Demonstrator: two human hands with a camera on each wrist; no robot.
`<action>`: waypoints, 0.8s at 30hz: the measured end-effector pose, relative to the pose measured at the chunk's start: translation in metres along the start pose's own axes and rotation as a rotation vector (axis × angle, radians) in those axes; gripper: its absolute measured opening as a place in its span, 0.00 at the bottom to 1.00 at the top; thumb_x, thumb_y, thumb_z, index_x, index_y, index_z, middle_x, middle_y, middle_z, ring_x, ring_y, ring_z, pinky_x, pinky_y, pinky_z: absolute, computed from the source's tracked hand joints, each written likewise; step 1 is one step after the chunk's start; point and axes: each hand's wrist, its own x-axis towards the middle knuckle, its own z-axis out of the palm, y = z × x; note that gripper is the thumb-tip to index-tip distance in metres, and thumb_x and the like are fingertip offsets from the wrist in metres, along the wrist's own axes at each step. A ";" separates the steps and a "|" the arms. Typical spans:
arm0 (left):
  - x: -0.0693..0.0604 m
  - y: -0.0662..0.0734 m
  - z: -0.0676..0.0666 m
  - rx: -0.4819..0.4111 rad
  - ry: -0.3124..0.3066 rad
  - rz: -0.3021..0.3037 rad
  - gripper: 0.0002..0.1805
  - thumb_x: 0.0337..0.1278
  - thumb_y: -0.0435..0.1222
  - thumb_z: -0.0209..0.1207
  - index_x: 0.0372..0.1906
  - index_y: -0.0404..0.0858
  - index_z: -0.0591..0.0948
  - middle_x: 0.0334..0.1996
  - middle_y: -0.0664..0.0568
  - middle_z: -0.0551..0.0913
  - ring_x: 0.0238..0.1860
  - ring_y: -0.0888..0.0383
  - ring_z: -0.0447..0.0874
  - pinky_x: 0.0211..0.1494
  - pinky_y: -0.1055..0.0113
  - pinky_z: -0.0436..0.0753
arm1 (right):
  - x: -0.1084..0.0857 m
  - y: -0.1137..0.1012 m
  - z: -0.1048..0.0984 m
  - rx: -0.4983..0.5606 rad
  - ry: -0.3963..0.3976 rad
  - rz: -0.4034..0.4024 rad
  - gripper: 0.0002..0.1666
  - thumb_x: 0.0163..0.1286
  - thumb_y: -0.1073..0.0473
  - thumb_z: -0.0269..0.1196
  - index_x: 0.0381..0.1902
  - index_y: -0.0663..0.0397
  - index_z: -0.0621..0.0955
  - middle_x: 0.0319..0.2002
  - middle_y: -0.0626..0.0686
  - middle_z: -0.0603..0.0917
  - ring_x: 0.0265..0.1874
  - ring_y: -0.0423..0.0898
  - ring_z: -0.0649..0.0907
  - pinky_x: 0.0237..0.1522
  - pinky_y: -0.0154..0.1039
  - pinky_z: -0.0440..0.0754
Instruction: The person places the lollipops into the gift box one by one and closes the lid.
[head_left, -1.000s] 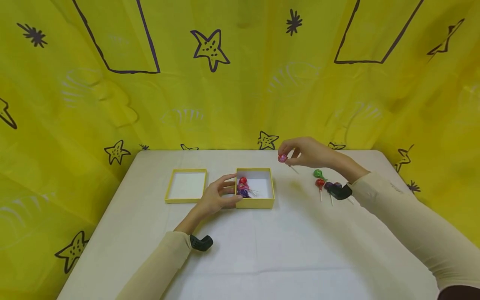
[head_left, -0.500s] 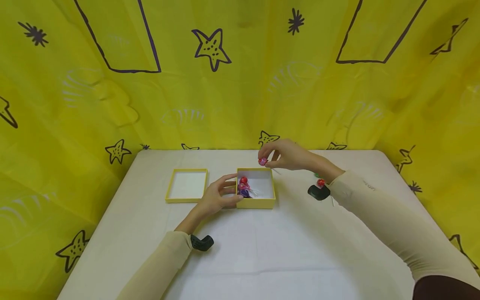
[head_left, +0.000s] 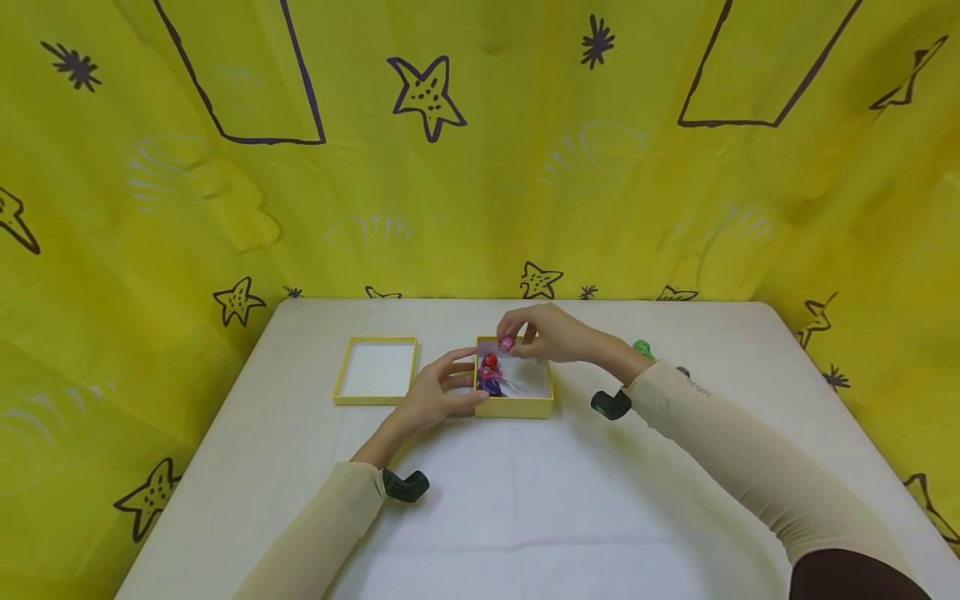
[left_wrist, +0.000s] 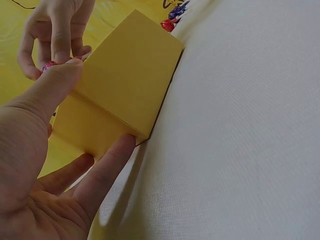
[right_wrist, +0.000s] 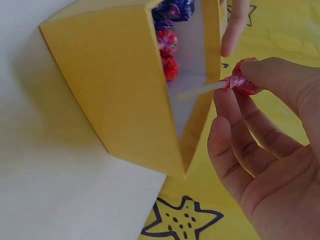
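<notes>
In the head view, a yellow box (head_left: 517, 408) sits on a white table (head_left: 450, 508). The left hand (head_left: 423, 404) holds the box by its left side, with the thumb at the near corner and the fingers spread along the wall. The right hand (head_left: 555, 336) pinches a pink lollipop (head_left: 507, 342) over the back part of the box. A red lollipop (head_left: 491, 360) and a purple lollipop (head_left: 491, 387) lie inside, on the left. A lid (head_left: 367, 401) lies left of the box, and a green lollipop (head_left: 642, 347) lies by the right sleeve (head_left: 738, 458). A yellow cloth (head_left: 480, 192) with stars hangs behind. In the left wrist view, the left thumb rests on the rim and two fingers touch the side, wide apart from the thumb. The pink lollipop is partly hidden behind that thumb. In the right wrist view, the right thumb and fingertips are squeezed together on the pink lollipop, and its white stick (right_wrist: 200, 91) points over the box. A second pink lollipop (right_wrist: 167, 42) sits inside, between the purple and red ones.
</notes>
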 end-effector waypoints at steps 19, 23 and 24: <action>0.000 0.000 0.000 -0.036 -0.014 0.008 0.41 0.59 0.34 0.73 0.76 0.49 0.68 0.70 0.37 0.71 0.66 0.39 0.75 0.49 0.53 0.88 | 0.006 0.007 0.034 0.001 -0.058 -0.017 0.14 0.69 0.69 0.69 0.51 0.54 0.85 0.45 0.51 0.88 0.40 0.46 0.85 0.44 0.37 0.86; -0.001 0.000 -0.001 -0.040 -0.020 0.016 0.41 0.59 0.33 0.72 0.76 0.49 0.68 0.70 0.37 0.71 0.67 0.38 0.75 0.49 0.53 0.88 | 0.008 0.008 0.039 0.005 -0.073 -0.048 0.11 0.70 0.68 0.68 0.49 0.54 0.86 0.44 0.48 0.88 0.42 0.47 0.85 0.45 0.36 0.86; -0.001 0.000 -0.001 -0.044 -0.024 0.015 0.41 0.60 0.33 0.72 0.76 0.49 0.68 0.71 0.37 0.71 0.67 0.38 0.74 0.49 0.53 0.88 | 0.008 0.008 0.040 0.004 -0.077 -0.052 0.11 0.71 0.68 0.67 0.49 0.54 0.86 0.44 0.48 0.88 0.42 0.47 0.85 0.45 0.36 0.86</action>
